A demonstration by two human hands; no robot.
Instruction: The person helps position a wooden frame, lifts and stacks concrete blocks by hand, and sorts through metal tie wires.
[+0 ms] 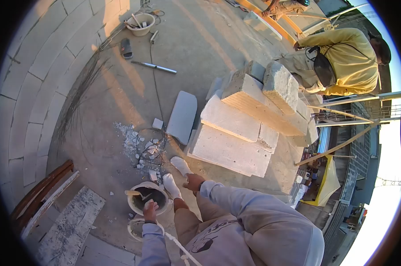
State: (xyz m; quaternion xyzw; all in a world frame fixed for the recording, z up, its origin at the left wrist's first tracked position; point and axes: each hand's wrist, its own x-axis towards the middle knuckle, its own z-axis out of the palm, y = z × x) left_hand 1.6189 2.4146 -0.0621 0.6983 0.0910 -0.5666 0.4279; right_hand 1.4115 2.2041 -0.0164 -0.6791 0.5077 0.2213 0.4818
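My left hand (150,210) is closed over the near side of a bucket (164,209) of grey mortar. Whether it grips the rim or something small is not clear. Inside the bucket lies a trowel (132,193), its pale handle across the far rim. A second bucket (133,231) stands close below, partly covered by my left forearm. My right hand (194,181) hangs beside my leg, fingers curled, with nothing visible in it. White-covered feet (173,186) are next to the bucket. Broken white pieces (151,147) litter the floor beyond.
Pale blocks (231,150) are stacked right of my feet; one slab (182,116) lies apart. A block wall (27,102) curves along the left. A metal tube (155,67) and tool bucket (140,24) lie farther off. A person in yellow (349,57) bends behind the stack; another is beyond.
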